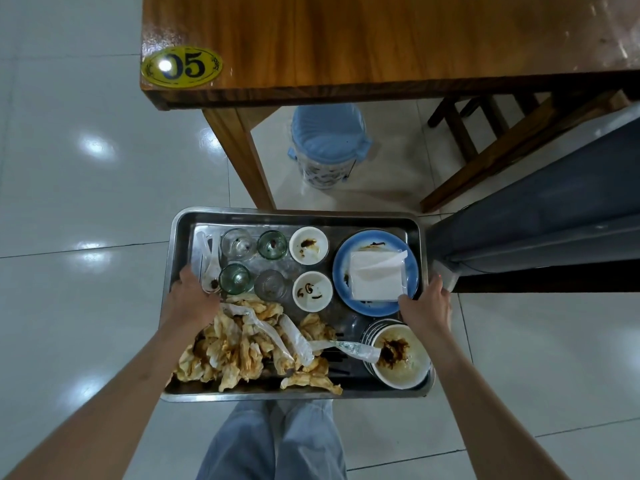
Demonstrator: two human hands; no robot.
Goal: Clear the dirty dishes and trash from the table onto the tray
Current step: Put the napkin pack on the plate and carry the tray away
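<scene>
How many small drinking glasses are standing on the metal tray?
4, in a square block at the tray's far left: far-left glass, far-right glass, near-left glass beside the left hand, near-right glass. None seems hidden.

This looks like a small restaurant or canteen. A glossy brown wooden table (381,39) carries an oval yellow number plate (181,66) reading, as far as glare allows, 05, and a lidded pale-blue plastic bin (329,147) stands beneath it on shiny white floor tiles (86,168).
</scene>
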